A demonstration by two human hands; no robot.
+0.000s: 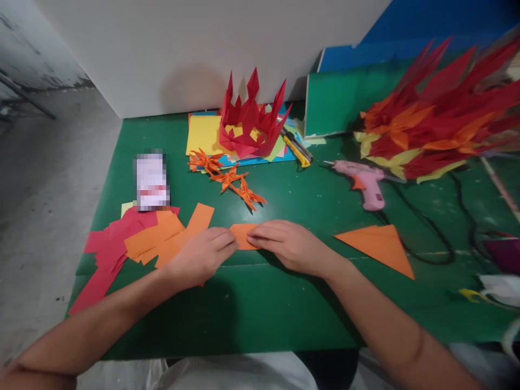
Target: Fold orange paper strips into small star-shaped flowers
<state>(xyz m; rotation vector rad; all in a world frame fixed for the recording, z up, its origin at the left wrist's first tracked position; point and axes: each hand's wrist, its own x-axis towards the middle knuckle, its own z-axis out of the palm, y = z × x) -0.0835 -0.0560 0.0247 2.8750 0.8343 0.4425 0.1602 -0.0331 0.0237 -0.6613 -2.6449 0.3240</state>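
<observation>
Between my two hands a small piece of orange paper [242, 236] lies on the green table, its upper left corner slanted as if folded. My left hand [205, 252] has its fingers closed at the paper's left edge. From the other side my right hand [290, 244] pinches the paper's right part with thumb and fingers together, hiding that end. Just left of my left hand are loose orange paper strips [152, 238] and red paper strips [108, 244]. Above the paper lie several folded orange paper flowers [229, 176].
A red paper crown [254, 135] stands on stacked coloured sheets [201, 132], beside a yellow utility knife [298, 149]. Rightward are a pink glue gun [365, 181] with black cord, an orange paper triangle [379, 246] and a large red-orange paper piece [430, 124]. A phone [151, 179] rests at left.
</observation>
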